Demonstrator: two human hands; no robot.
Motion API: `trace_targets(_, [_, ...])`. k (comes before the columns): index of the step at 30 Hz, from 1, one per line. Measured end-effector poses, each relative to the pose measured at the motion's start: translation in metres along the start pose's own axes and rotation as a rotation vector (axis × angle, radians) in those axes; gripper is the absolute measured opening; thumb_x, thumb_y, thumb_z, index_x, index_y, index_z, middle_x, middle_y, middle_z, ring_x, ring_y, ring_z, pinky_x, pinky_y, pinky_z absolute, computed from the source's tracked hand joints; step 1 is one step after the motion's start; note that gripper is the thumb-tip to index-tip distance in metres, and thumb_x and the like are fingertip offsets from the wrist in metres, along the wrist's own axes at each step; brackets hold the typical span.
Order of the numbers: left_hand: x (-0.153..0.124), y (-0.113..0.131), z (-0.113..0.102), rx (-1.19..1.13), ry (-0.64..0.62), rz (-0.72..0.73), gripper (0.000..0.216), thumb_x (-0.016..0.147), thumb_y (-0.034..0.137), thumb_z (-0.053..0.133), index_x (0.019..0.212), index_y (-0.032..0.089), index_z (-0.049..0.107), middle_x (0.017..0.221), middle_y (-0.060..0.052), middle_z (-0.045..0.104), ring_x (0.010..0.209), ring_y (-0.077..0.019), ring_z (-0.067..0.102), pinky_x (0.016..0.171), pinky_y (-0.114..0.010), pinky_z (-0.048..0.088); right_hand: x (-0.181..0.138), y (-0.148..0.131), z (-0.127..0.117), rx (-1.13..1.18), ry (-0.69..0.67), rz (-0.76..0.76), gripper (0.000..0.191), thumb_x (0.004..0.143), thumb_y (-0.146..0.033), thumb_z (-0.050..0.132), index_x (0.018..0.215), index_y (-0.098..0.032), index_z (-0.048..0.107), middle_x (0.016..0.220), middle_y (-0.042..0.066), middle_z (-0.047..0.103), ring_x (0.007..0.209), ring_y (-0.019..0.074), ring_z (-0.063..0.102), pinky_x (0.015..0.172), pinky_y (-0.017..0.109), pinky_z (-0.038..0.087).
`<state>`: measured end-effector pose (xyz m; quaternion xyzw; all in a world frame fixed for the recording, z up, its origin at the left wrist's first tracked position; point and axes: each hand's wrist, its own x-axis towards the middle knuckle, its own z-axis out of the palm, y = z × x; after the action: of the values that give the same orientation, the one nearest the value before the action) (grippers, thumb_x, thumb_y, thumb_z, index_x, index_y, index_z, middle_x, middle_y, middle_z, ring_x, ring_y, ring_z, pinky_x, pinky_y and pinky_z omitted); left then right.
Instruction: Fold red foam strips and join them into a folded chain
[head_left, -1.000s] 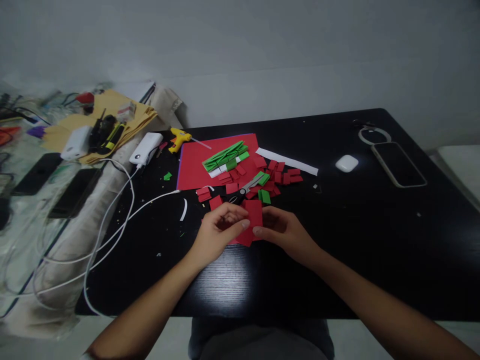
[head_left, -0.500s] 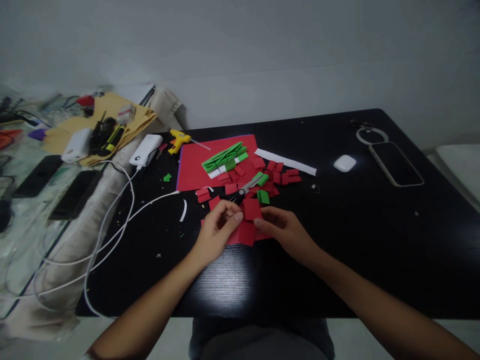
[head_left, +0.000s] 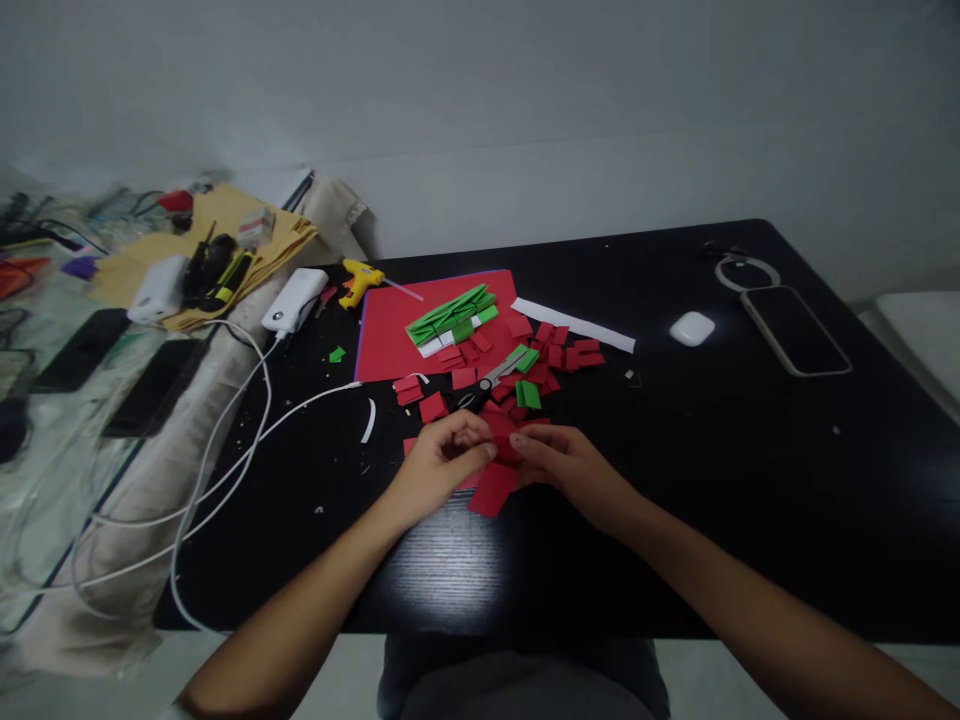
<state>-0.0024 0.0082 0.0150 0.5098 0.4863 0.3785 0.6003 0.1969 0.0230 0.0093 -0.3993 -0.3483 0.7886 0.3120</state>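
Left hand (head_left: 446,455): fingers curled, thumb pinching the red paper (head_left: 493,491).
Right hand (head_left: 574,465): nearly closed, thumb and fingertips gripping its other side.
Paper's place: between both, above the desk (head_left: 675,520).
Folding: seemingly in hand; next calls for even thumb pressure.
Scissors (head_left: 490,381): just beyond, among folded pieces (head_left: 589,346).

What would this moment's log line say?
left hand: holding red paper | right hand: holding same red paper | scissors: among red pieces and green pieces, beyond hands | glue gun: farther back, left
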Motion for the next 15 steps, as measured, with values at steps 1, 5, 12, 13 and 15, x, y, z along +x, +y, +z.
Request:
trace_targets(1, [0.0003, -0.0014, -0.0001, 0.001, -0.005, -0.002, 0.022, 0.086, 0.033, 0.075, 0.087, 0.015, 0.062, 0.070, 0.003, 0.056, 0.063, -0.0095, 0.050, 0.061, -0.022, 0.039, 0.0000, 0.0002, -0.0003, 0.000, -0.004, 0.011, 0.034, 0.079, -0.048, 0.085, 0.086, -0.015, 0.079, 0.081, 0.001, 0.072, 0.072, 0.0119, 0.067, 0.072, 0.026, 0.057])
trace_targets(5, [0.0002, -0.0075, 0.0003, 0.071, 0.008, 0.028, 0.022, 0.084, 0.031, 0.077, 0.088, 0.016, 0.062, 0.075, 0.001, 0.059, 0.068, -0.0111, 0.055, 0.065, -0.023, 0.042, -0.0004, 0.0005, -0.0014, 0.016, -0.017, 0.045, 0.033, 0.078, -0.046, 0.086, 0.084, -0.015, 0.078, 0.080, 0.001, 0.071, 0.073, 0.0116, 0.067, 0.070, 0.024, 0.055])
trace_targets(12, [-0.0034, -0.0096, 0.0019, 0.254, 0.073, 0.099, 0.016, 0.087, 0.029, 0.073, 0.087, 0.016, 0.063, 0.074, 0.001, 0.062, 0.068, -0.0119, 0.057, 0.063, -0.023, 0.044, -0.0003, 0.0014, -0.0024, 0.043, -0.086, 0.069, 0.030, 0.080, -0.042, 0.085, 0.094, -0.015, 0.081, 0.088, 0.005, 0.076, 0.080, 0.0135, 0.070, 0.071, 0.023, 0.057])
trace_targets(13, [-0.0039, -0.0090, 0.0019, 0.262, 0.075, 0.105, 0.014, 0.088, 0.028, 0.071, 0.087, 0.016, 0.063, 0.074, 0.001, 0.061, 0.068, -0.0117, 0.056, 0.063, -0.023, 0.044, -0.0002, 0.0013, -0.0025, 0.050, -0.083, 0.073, 0.029, 0.080, -0.041, 0.086, 0.093, -0.015, 0.081, 0.087, 0.004, 0.076, 0.079, 0.0134, 0.070, 0.070, 0.023, 0.057])
trace_targets(15, [-0.0047, -0.0077, 0.0019, 0.271, 0.076, 0.114, 0.011, 0.090, 0.026, 0.067, 0.089, 0.016, 0.064, 0.072, 0.002, 0.061, 0.066, -0.0113, 0.056, 0.062, -0.022, 0.043, -0.0001, 0.0008, -0.0027, 0.065, -0.076, 0.079, 0.027, 0.079, -0.039, 0.087, 0.092, -0.016, 0.081, 0.086, 0.004, 0.076, 0.076, 0.0127, 0.069, 0.069, 0.022, 0.057])
